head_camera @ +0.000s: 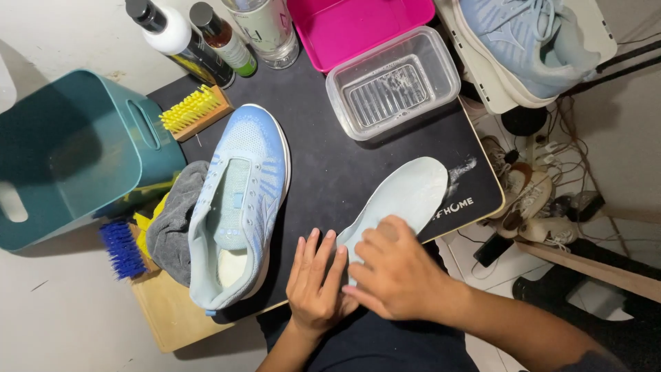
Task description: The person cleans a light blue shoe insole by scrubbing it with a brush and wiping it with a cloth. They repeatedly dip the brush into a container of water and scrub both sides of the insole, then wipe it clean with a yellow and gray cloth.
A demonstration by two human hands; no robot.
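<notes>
A pale blue insole (407, 195) lies flat on the black mat (330, 165), its toe pointing to the upper right. My right hand (394, 270) presses down on its heel end, fingers curled over something I cannot make out. My left hand (315, 281) rests flat on the mat beside it, fingers together and touching the insole's heel edge. To the left, a light blue sneaker (237, 203) without laces sits upright on the mat, toe away from me.
A teal basket (76, 158) stands at the left. A yellow brush (194, 111), a blue brush (122, 248) and a grey cloth (172, 227) lie by the sneaker. Bottles, a pink tub (358, 27) and a clear water tub (394, 83) line the back. A second sneaker (530, 41) sits at upper right.
</notes>
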